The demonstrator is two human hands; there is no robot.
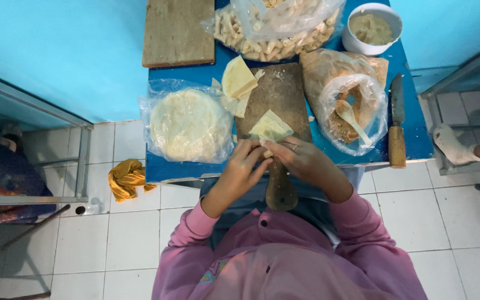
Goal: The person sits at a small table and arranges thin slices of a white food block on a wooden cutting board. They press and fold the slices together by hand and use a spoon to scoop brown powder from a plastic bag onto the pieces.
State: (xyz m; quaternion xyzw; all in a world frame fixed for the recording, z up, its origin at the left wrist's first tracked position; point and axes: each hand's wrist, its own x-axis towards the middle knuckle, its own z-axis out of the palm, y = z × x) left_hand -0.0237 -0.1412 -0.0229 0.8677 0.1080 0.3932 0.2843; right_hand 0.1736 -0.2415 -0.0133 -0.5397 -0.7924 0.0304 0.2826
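**A:** What are the person's hands doing?

**B:** Seen from above, the left hand point(244, 166) and the right hand point(301, 161) meet at the near end of a dark wooden cutting board point(279, 91). Both have their fingers curled closed around the near edge of a pale folded wrapper point(271, 128), pinching it between them. The wrapper lies on the board, its far part spread flat just beyond the fingertips.

**A:** What surrounds the board?

**B:** It sits on a blue table point(415, 133). Just left of it lies a clear bag of round flat wrappers point(187, 125), and a loose stack of cut wrappers point(238, 80) rests at the board's far left corner. To the right, an open plastic bag of brown crumbs point(351, 105) holds a pale spoon point(351, 119). Beside that bag, a knife with a wooden handle point(397, 125) lies near the table's right edge.

**A:** And farther back?

**B:** A bag of finished rolls point(276, 33), a white bowl of beige filling point(371, 28), and a second wooden board point(178, 32). A yellow cloth point(126, 179) hangs off the table's near left corner.
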